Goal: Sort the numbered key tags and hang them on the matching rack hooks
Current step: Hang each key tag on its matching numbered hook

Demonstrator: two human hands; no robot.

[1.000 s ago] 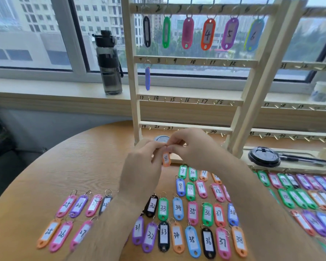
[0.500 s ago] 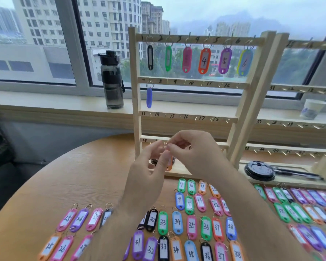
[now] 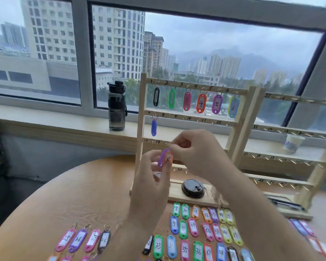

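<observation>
In front of the rack (image 3: 194,86), the right hand (image 3: 194,151) pinches the ring of an upright orange tag (image 3: 168,159) marked 8. The left hand (image 3: 151,178) holds its body beside a purple tag (image 3: 162,157). Above them lies hook 8 (image 3: 163,115), nearer the right grip.

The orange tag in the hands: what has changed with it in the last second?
The left hand and right hand raised the orange tag from the lowest rail of the rack to its third. A purple tag now shows beside it. Both hands kept their hold. The top-rail tags, the blue tag and the tags on the table stayed put.
</observation>
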